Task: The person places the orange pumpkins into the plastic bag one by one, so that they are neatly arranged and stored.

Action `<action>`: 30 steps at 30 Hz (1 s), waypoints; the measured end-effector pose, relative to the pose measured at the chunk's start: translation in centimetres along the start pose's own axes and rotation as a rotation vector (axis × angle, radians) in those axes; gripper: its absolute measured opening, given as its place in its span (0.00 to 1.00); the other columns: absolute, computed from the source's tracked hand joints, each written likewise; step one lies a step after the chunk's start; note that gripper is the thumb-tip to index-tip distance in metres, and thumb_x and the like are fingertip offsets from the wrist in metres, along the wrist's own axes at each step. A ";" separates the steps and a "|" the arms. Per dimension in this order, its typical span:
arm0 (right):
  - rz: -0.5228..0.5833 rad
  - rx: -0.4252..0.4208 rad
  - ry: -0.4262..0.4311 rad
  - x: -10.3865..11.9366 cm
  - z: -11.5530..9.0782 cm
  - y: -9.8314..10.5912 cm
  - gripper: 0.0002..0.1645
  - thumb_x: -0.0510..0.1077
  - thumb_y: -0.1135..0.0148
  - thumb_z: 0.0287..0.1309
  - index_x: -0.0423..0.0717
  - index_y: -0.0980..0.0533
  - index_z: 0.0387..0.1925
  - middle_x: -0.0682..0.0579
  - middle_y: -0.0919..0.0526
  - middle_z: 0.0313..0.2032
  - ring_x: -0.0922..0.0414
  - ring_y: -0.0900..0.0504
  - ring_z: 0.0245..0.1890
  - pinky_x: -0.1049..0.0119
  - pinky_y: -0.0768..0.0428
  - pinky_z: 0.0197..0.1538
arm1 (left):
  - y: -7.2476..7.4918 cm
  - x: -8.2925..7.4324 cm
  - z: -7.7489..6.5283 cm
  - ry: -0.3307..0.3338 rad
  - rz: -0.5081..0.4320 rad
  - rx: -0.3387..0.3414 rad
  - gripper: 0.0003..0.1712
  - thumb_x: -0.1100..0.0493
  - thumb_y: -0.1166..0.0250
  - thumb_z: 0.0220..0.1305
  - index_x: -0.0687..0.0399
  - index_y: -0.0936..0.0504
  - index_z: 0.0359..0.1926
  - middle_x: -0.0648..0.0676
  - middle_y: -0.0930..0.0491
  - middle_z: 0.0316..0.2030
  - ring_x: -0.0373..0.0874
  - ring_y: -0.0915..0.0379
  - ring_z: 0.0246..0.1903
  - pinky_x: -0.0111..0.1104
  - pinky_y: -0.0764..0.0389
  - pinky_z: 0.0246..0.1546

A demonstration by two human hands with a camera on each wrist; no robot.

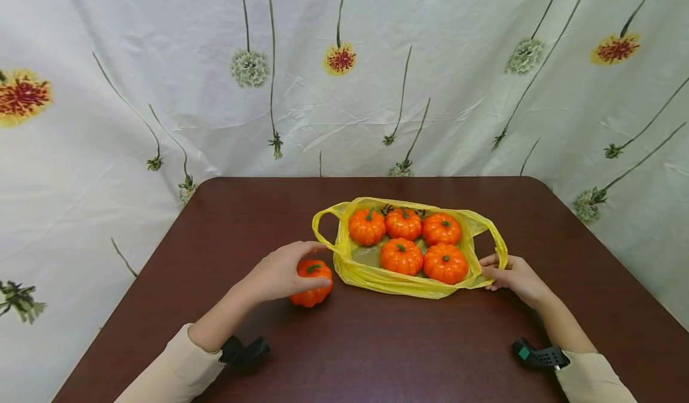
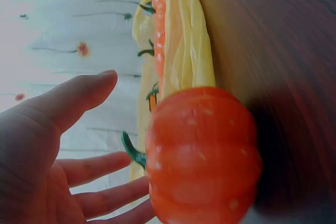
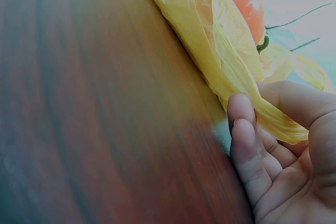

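Observation:
A single orange toy pumpkin [image 1: 310, 292] with a green stem sits on the table to the left of a yellow plastic bag [image 1: 395, 280]. My left hand [image 1: 284, 271] is spread around that pumpkin. In the left wrist view its thumb [image 2: 86, 95] stands apart from the pumpkin, and the other fingers reach behind it; whether they touch is hidden. Several more orange pumpkins [image 1: 401, 256] lie inside the open bag. At the bag's right end, my right hand [image 1: 517, 277] holds the yellow handle [image 3: 278, 121] between thumb and fingers.
Underneath is a dark brown wooden table [image 1: 377, 343] with rounded far corners. A white cloth [image 1: 301, 104] printed with flowers hangs behind it. The bag's left handle loop [image 1: 319, 226] stands up near the left fingertips. Each wrist wears a black strap [image 1: 543, 357].

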State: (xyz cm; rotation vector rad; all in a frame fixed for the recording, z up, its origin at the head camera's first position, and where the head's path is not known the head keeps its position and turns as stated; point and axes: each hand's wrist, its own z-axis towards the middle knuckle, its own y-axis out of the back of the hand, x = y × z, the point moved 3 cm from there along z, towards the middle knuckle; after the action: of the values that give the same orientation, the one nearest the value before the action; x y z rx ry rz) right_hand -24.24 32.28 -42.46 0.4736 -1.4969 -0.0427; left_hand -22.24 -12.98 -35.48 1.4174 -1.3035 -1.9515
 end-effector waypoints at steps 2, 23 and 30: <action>0.004 0.002 0.004 -0.1 0.0 0.0 0.17 0.36 0.42 0.65 0.21 0.27 0.45 0.52 0.17 0.28 0.60 0.20 0.23 0.67 0.18 0.30 | 0.0 0.5 -0.3 0.003 -0.010 0.001 0.39 0.41 0.29 0.55 0.56 0.26 0.63 0.55 0.24 0.57 0.50 0.29 0.54 0.47 0.27 0.55; -0.006 -0.007 -0.011 -0.3 0.1 0.0 0.19 0.35 0.43 0.65 0.18 0.30 0.47 0.52 0.18 0.26 0.60 0.20 0.23 0.67 0.18 0.30 | -0.1 2.6 -1.5 0.034 -0.027 0.044 0.43 0.39 0.28 0.53 0.58 0.28 0.64 0.56 0.26 0.57 0.52 0.29 0.54 0.48 0.26 0.54; 0.014 0.000 -0.007 0.0 0.0 0.1 0.20 0.34 0.44 0.65 0.16 0.31 0.48 0.52 0.18 0.27 0.60 0.20 0.22 0.68 0.19 0.30 | -0.2 2.5 -1.5 0.045 -0.019 0.061 0.45 0.39 0.27 0.51 0.58 0.29 0.64 0.56 0.25 0.56 0.51 0.29 0.52 0.47 0.26 0.51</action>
State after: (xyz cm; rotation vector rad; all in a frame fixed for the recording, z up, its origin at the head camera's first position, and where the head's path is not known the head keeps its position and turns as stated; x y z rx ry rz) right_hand -24.27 32.36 -42.48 0.4628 -1.5073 -0.0335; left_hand -21.88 -15.47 -37.06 1.4988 -1.3440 -1.8956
